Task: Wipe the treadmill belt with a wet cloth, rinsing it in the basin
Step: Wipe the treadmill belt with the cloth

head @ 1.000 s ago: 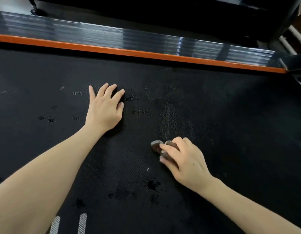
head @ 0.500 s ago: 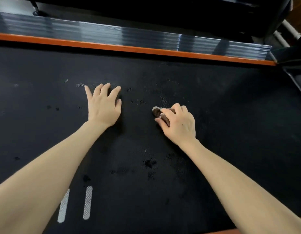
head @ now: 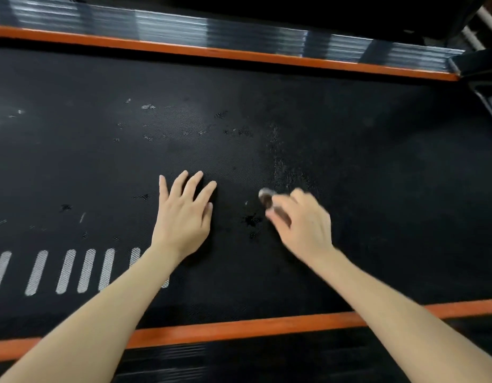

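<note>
The left hand (head: 185, 217) lies flat, fingers spread, on the treadmill belt (head: 377, 167). The right hand (head: 302, 225), blurred, pinches one small cloth (head: 266, 197) against the belt.

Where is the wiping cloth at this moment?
Head view: the cloth is bunched in the right hand, right of centre on the black belt, just right of the flat left hand.

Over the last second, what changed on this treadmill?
The right hand, gripping the cloth, pushed away across the belt, then swept back toward the person; the left hand slid back too. Unchanged: left hand flat on the belt, cloth still gripped.
</note>
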